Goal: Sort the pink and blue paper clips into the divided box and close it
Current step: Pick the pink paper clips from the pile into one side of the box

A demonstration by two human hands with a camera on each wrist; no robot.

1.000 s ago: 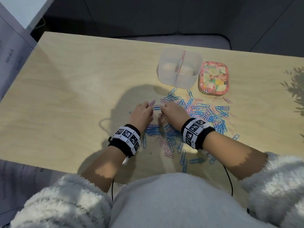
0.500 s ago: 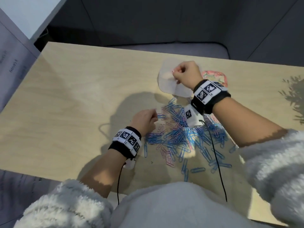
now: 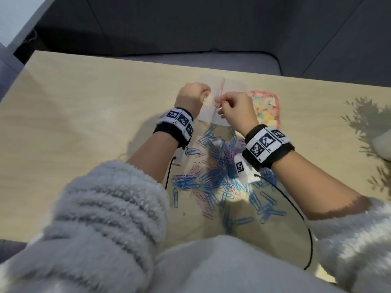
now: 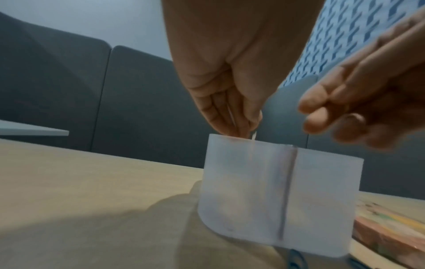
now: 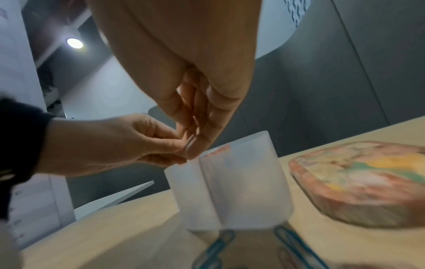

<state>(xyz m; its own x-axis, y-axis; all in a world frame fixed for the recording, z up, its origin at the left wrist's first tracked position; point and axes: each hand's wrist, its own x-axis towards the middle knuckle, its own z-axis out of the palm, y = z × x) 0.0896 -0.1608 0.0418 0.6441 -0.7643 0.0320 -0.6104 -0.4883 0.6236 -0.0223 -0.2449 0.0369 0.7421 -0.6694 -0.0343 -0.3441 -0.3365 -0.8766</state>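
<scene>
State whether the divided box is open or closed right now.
Open. The divided box stands uncovered, and its patterned lid lies flat on the table beside it, at its right.

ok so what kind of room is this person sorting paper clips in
Probably an office or meeting nook: a light wooden table, a dark grey upholstered bench behind it, a recessed ceiling light and a white desk edge nearby.

The head view looks steeply down on the surface (image 3: pixel 84 127) from above. Both wrist views sit low and close, looking up; all three share the box (image 3: pixel 232 85) (image 4: pixel 276 196) (image 5: pixel 230 185).
</scene>
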